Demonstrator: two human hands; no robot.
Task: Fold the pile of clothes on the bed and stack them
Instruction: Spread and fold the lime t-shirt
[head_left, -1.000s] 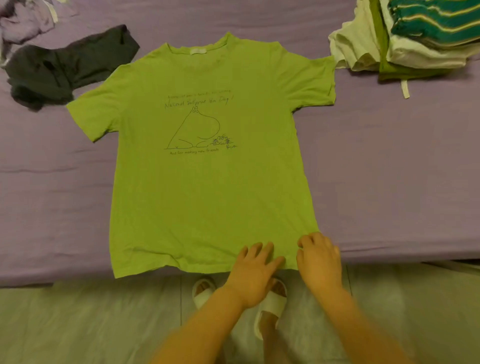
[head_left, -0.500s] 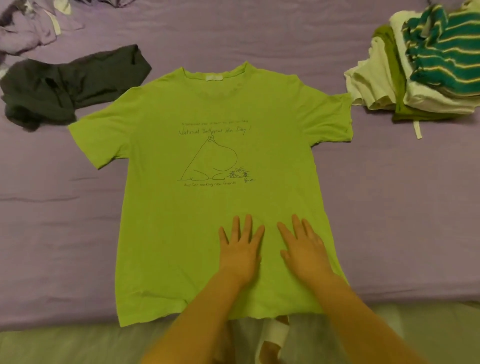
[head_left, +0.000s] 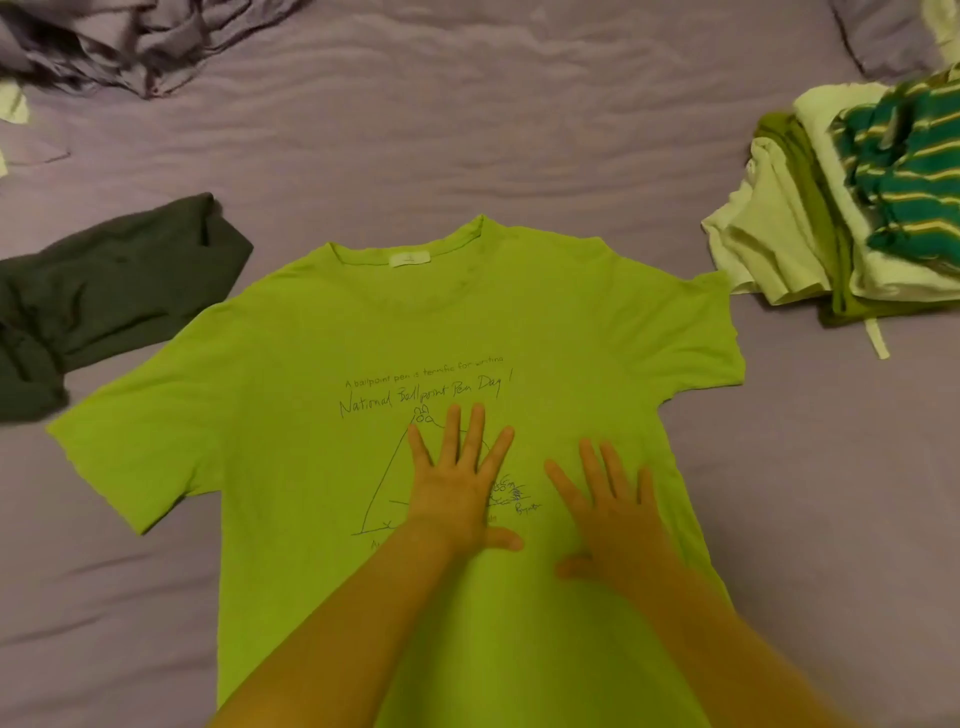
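A lime green T-shirt (head_left: 311, 467) lies spread flat, front up, on the purple bed sheet (head_left: 519, 130), collar away from me and both sleeves out. My left hand (head_left: 457, 483) presses flat on the printed drawing at the chest, fingers straight and spread. Beside it, my right hand (head_left: 613, 509) lies flat on the shirt's right half, fingers also spread. Neither hand holds any cloth. A stack of folded clothes (head_left: 857, 208) sits at the right, a teal striped garment on top.
A dark grey garment (head_left: 104, 296) lies crumpled left of the shirt, near its left sleeve. Rumpled purple-grey fabric (head_left: 130, 41) is bunched at the top left. Bare sheet stretches beyond the collar and right of the shirt.
Both hands slid up the shirt from the hem, past the waist, to the chest, staying flat. The view moved forward with them, so the floor and slippers dropped out of sight.
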